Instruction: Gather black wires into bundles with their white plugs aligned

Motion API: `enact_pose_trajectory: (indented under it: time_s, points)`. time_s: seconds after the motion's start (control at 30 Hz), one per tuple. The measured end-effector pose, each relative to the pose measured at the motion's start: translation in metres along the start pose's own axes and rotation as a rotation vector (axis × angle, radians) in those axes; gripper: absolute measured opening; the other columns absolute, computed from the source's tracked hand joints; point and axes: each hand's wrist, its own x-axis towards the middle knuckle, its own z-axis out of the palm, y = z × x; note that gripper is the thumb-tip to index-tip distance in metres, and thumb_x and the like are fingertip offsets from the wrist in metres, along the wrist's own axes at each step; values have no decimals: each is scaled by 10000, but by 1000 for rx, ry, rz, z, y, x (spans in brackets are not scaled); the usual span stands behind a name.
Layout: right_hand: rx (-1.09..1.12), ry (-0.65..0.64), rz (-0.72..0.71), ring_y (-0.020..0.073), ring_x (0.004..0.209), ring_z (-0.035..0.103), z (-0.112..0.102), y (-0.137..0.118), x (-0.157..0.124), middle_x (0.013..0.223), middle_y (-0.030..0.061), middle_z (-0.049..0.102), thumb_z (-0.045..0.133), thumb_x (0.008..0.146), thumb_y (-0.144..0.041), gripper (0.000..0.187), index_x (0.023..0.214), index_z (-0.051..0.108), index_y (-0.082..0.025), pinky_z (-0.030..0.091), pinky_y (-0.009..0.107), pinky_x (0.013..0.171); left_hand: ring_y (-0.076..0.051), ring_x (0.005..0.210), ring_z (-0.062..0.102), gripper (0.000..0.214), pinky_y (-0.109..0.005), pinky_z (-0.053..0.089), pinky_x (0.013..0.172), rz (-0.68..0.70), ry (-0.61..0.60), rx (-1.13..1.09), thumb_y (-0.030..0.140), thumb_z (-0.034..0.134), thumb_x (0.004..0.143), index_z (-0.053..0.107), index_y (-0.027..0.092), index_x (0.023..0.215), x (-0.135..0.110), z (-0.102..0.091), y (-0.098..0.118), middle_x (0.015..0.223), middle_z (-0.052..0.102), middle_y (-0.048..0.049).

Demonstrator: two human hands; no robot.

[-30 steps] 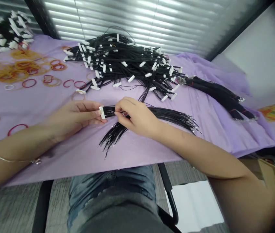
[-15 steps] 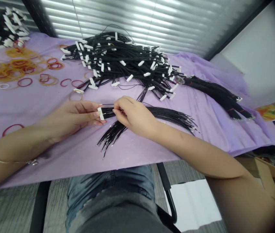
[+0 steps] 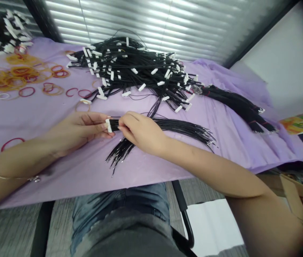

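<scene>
My left hand (image 3: 80, 129) pinches a small white connector (image 3: 109, 125) over the purple cloth (image 3: 151, 160), fingers closed on it. My right hand (image 3: 140, 131) is closed right beside it, its fingertips pinching the thin black wires at the connector's side. A fan of loose black wires (image 3: 186, 128) with bare metal tips runs out to the right from under that hand. A second tuft of wires (image 3: 119, 153) spreads toward the table's front edge.
A big heap of black cables with white connectors (image 3: 132, 73) lies behind my hands. Tied black bundles (image 3: 237, 105) lie at the right, rubber bands (image 3: 20, 80) at the left. Another cable pile (image 3: 4, 32) sits far left. A chair arm (image 3: 185, 217) and white sheet (image 3: 212, 225) are below.
My right hand has slid left along the wires, closing the gap to the white connector. My left hand has stayed almost in place.
</scene>
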Motion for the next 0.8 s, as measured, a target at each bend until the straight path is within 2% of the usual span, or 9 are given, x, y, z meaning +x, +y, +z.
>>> enact_pose_trajectory:
  time_s: [0.13, 0.23, 0.3, 0.37, 0.4, 0.47, 0.57, 0.63, 0.8]
  points:
    - [104, 172, -101, 186, 894, 552, -6, 9, 3, 943, 93, 612, 446, 1015, -224, 214, 941, 607, -104, 451, 308, 812, -128, 708, 702, 236, -178, 578, 688, -14, 40, -48, 215, 854, 709, 766, 123, 907, -2, 4, 2, 818, 751, -55]
    - [182, 273, -22, 202, 1064, 547, -16, 24, 7, 1114, 121, 624, 504, 983, -218, 170, 1039, 619, -107, 422, 342, 974, -126, 679, 704, 248, -164, 569, 646, -32, 34, -36, 207, 856, 697, 759, 130, 911, -4, 9, 4, 753, 739, -47]
    - [276, 113, 89, 195, 1007, 577, -19, 34, 9, 1094, 103, 652, 536, 967, -249, 188, 1053, 630, -110, 436, 334, 928, -123, 677, 706, 270, -150, 564, 634, -52, 43, -21, 210, 867, 676, 760, 131, 911, -5, 10, 4, 763, 743, -49]
    - [411, -74, 141, 163, 842, 585, -19, 41, 10, 929, 63, 667, 517, 986, -333, 260, 964, 643, -106, 446, 298, 810, -119, 677, 708, 293, -144, 568, 638, -74, 61, -19, 225, 880, 655, 764, 134, 908, -5, 10, 5, 775, 745, -46]
    - [474, -113, 136, 148, 788, 573, -19, 43, 10, 864, 46, 654, 494, 998, -373, 311, 926, 639, -107, 442, 283, 773, -120, 675, 709, 299, -145, 571, 638, -79, 66, -21, 232, 884, 648, 765, 135, 905, -5, 10, 5, 775, 744, -43]
    - [535, -60, 69, 142, 800, 574, -17, 45, 9, 892, 46, 647, 504, 995, -432, 343, 957, 619, -111, 451, 275, 772, -127, 674, 712, 294, -154, 579, 640, -76, 63, -38, 235, 888, 639, 767, 141, 890, -4, 8, 4, 764, 739, -35]
    - [417, 94, -142, 172, 987, 572, -16, 41, 7, 1095, 92, 623, 563, 972, -456, 355, 1104, 581, -128, 464, 319, 911, -151, 695, 725, 258, -189, 601, 679, -55, 43, -91, 240, 886, 644, 775, 164, 864, -4, 6, 3, 736, 731, -26]
    - [254, 127, -280, 188, 1092, 530, -15, 35, 5, 1165, 108, 586, 535, 990, -439, 326, 1124, 587, -147, 432, 352, 999, -149, 703, 724, 239, -188, 602, 693, -63, 20, -106, 241, 874, 668, 782, 167, 877, -4, 6, 3, 751, 735, -34]
    - [6, 127, -303, 207, 1162, 482, -9, 19, 4, 1210, 100, 550, 437, 1031, -296, 214, 1017, 618, -181, 398, 379, 1035, -136, 753, 716, 239, -181, 597, 719, -88, -18, -91, 217, 854, 706, 783, 135, 919, -3, 5, 3, 892, 752, -78]
